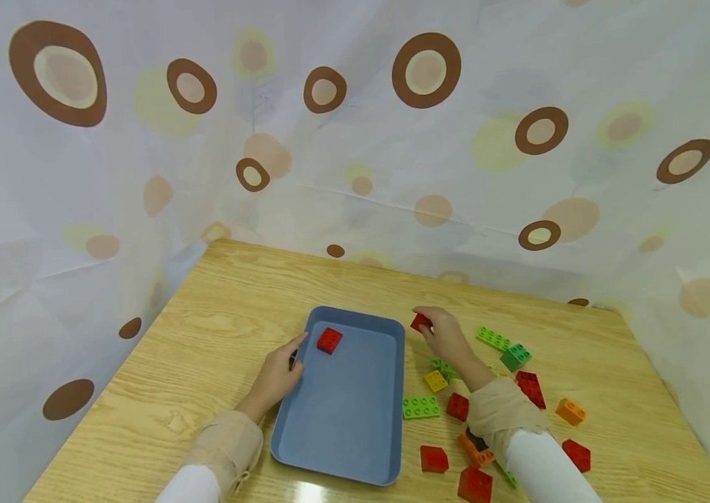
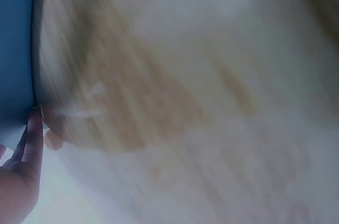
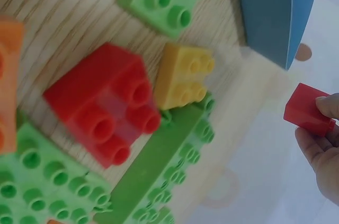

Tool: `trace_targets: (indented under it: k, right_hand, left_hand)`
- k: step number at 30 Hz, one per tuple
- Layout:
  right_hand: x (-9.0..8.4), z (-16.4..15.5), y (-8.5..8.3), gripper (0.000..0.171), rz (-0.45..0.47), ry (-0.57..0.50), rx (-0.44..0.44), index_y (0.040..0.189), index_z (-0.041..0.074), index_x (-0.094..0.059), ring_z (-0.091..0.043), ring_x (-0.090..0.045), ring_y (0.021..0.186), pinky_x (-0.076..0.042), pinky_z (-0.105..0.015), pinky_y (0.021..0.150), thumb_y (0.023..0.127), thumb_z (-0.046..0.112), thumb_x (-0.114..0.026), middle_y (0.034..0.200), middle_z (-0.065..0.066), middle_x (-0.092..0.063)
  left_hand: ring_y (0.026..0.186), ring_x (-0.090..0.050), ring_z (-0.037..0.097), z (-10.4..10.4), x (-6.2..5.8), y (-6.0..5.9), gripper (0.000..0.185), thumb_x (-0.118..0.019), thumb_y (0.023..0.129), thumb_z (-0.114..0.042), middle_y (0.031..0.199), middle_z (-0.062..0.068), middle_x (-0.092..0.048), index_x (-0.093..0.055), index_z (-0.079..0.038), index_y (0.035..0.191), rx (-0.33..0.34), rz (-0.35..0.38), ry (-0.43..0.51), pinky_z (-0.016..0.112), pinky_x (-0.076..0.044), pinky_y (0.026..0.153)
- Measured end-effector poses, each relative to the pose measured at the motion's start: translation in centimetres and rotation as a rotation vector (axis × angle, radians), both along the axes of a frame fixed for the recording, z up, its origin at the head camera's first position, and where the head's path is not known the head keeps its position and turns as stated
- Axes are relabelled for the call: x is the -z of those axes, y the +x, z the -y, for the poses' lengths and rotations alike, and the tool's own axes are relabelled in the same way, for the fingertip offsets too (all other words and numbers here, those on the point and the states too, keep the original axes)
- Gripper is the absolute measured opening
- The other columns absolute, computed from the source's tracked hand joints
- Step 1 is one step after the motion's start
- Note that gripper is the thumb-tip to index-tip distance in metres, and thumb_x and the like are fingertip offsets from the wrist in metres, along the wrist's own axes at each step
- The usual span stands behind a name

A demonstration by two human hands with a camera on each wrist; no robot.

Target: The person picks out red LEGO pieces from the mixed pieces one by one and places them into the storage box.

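A blue tray lies on the wooden table with one red brick in its far left corner. My left hand grips the tray's left rim, its fingers curled against the edge. Just right of the tray's far corner, my right hand pinches a small red brick above the table; the right wrist view shows that red brick between fingertip and thumb, with the tray's edge close by.
Loose bricks lie right of the tray: green plates, a yellow brick, red bricks, an orange brick. A spotted curtain encloses the table on three sides.
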State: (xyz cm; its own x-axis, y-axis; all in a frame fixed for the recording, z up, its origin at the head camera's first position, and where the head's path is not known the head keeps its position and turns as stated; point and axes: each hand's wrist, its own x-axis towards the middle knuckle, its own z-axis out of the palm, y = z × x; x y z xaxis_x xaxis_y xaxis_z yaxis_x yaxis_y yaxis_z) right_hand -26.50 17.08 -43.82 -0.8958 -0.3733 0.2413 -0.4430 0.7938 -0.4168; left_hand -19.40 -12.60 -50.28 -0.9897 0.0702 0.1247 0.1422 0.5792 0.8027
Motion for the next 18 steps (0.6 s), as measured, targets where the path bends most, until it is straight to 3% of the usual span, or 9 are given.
trace_targets:
  k: [18]
  right_hand:
    - [0.0,5.9,-0.3,0.031,0.022,-0.024,-0.098,0.112,-0.006,-0.062,-0.035,-0.059,0.103,-0.051,-0.043,0.084,0.081,-0.007,-0.061,0.110,-0.023,-0.063]
  left_hand:
    - [0.083,-0.056,0.020,0.1,-0.5,0.0,0.056,-0.052,0.079,0.006,0.119,0.021,-0.060,-0.046,0.000,0.135,0.002,0.010,-0.019,0.031,-0.047,0.070]
